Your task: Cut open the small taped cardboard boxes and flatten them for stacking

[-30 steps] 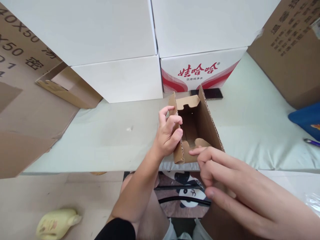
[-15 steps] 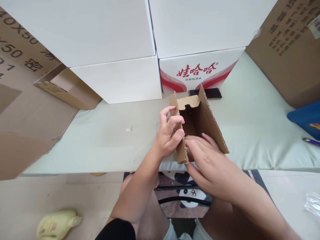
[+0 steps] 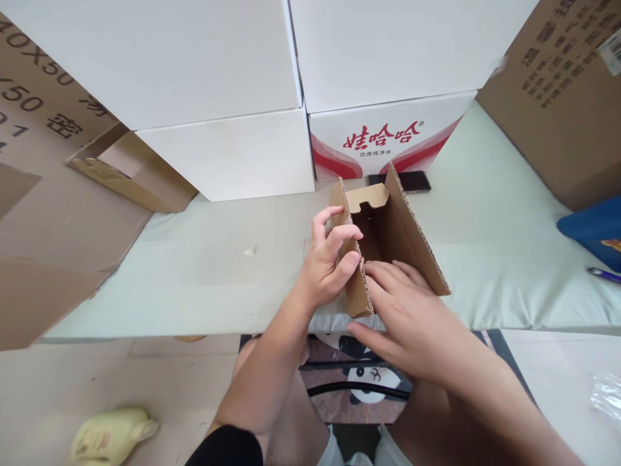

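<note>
An open brown cardboard box [image 3: 412, 239] stands near the table's front edge, its two long side flaps upright and a notched tab [image 3: 369, 195] at the far end. My left hand [image 3: 326, 262] is closed on the left flap, with the thumb and bent fingers at its top edge. Over the near end lies my right hand [image 3: 407, 317], its fingers stretched into the box and the thumb spread apart in front. Its fingertips are partly hidden inside, and the near wall is covered by this hand.
Behind the box stand stacked white cartons [image 3: 228, 155] and a red-printed carton [image 3: 388, 136], with a dark phone [image 3: 412, 181] before it. Large brown cartons [image 3: 557, 129] flank the table [image 3: 233, 272]. A blue container [image 3: 594, 230] and a pen [image 3: 604, 275] are at right. A yellow bottle [image 3: 111, 437] lies on the floor.
The near ends of the flaps have shifted slightly right. My right thumb has moved left, away from the left flap's corner, and the right fingers sit a little differently in the box.
</note>
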### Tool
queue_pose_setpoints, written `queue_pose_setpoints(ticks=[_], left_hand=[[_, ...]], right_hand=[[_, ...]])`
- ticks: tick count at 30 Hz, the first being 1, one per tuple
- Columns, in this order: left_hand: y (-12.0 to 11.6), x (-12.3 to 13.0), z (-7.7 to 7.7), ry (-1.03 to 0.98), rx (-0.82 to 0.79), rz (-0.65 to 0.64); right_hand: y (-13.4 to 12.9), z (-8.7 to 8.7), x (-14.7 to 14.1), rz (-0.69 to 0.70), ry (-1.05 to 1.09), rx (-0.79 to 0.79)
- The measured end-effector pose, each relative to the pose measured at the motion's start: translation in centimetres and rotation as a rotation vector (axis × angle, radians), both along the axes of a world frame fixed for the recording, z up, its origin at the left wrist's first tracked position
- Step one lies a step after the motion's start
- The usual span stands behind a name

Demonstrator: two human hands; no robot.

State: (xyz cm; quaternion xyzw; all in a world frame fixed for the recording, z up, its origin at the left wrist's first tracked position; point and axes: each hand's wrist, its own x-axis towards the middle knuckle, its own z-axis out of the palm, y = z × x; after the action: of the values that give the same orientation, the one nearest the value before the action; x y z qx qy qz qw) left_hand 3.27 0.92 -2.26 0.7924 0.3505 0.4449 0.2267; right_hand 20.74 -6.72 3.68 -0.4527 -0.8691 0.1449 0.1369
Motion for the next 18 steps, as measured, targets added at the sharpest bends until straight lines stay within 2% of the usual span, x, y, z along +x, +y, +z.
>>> queue_pose_setpoints(ticks=[9,18], left_hand=[[-0.08,0.02,0.15,0.054,-0.022,0.003],[0.07,-0.18,-0.37,0.055,-0.026,-0.020]], right_hand=[[0.16,-0.03,-0.08,-0.032,-0.007,-0.036],[0.19,-0.33,0.21,-0.045,0.039,0.018]])
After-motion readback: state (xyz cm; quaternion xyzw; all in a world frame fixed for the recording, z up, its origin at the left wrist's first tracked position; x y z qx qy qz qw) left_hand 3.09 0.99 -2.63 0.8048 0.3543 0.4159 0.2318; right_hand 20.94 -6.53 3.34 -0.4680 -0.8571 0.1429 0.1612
